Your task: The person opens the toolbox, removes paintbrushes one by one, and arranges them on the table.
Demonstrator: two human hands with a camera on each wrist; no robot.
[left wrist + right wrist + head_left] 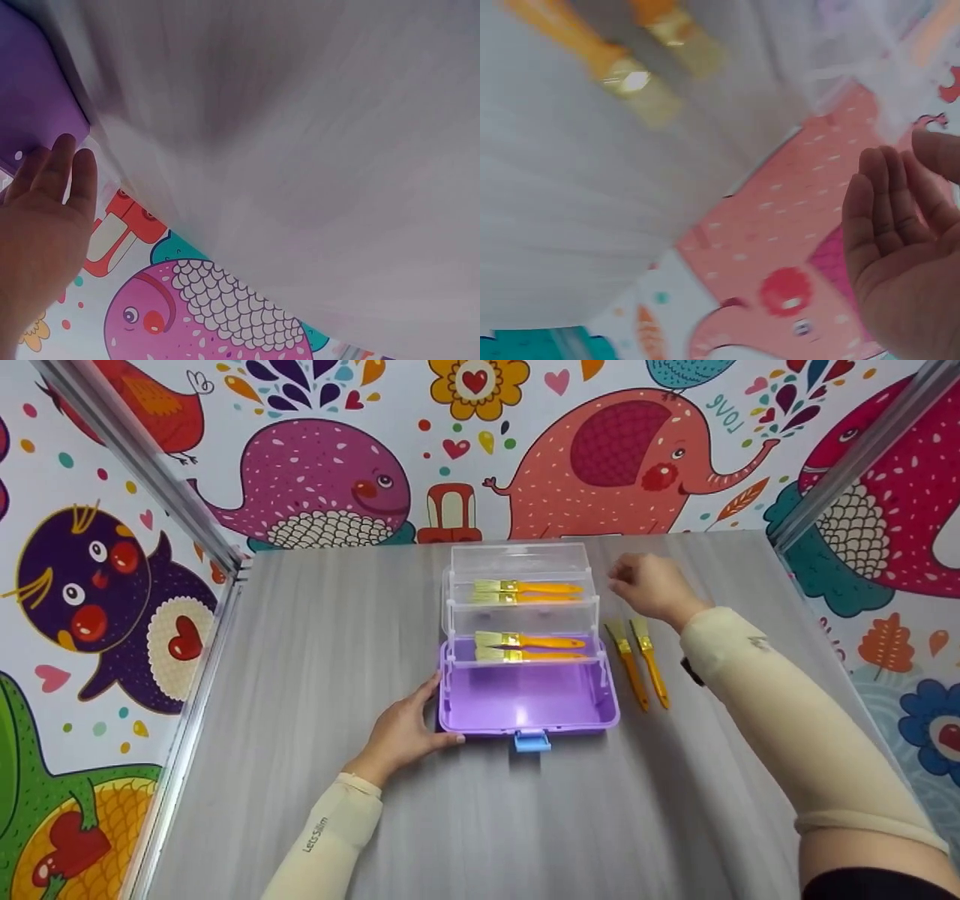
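A purple toolbox [525,697] stands with its clear two-tier trays raised. Two flat paintbrushes with orange handles [551,586] lie in the upper clear tray, and another two paintbrushes [551,643] lie in the lower one. At the box's front left corner, my left hand [405,731] rests with fairly straight fingers along the side and the thumb by the front wall. My right hand [652,585], holding nothing, hovers just right of the upper tray. Its fingers are loosely bent in the right wrist view. Below it, two more paintbrushes [637,664] lie side by side on the table.
The grey wood-grain table [315,660] has metal frame rails [180,735] at its side. Panels printed with cartoon animals [600,465] stand behind and beside it. A blue latch [532,741] sticks out at the front of the box.
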